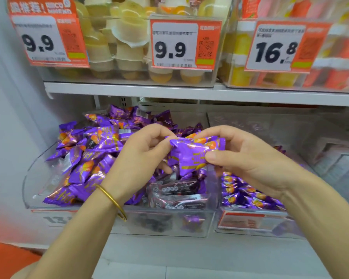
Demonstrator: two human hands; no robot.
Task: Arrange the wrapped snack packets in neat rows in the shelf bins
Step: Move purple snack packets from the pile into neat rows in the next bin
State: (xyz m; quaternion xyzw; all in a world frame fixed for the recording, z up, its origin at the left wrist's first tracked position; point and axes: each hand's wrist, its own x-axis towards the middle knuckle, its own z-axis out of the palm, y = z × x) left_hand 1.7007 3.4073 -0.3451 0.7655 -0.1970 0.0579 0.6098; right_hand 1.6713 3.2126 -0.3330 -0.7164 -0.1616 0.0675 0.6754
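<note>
**Fig.** Head view, near to far; all places given rel. to the clear bin (169, 226).

- **Nearest the viewer:** two bare forearms (85, 228) extend over the bin's front wall. A gold bangle (111, 200) sits on the L wrist.
- **Above the bin's middle:** L hand (137, 156) and R hand (250, 158) hold one purple packet (191, 156) between them, clear of the contents below.
  - L grip: fingers curled, tips pinching the packet's left end.
  - R grip: thumb pressed on the front face, fingers behind the top edge, clamped on the right end.
- **Inside the bin, left half and back:** loose pile of purple packets (89, 150), lying at all angles, heaped higher toward the rear.
- **Inside the bin, front right, under the held packet:** dark packets (177, 195) w/ printed backs up, stacked flat.
- **Just right of the bin:** second bin (250, 225) w/ purple packets in rows (248, 196), partly hidden by the R forearm.
- **Above the bin:** white shelf board (129, 88).
- **On that board, further back:** yellow jelly cups (127, 33). Orange price tags (173, 45) read 9.9, 9.9, 16.8.
</note>
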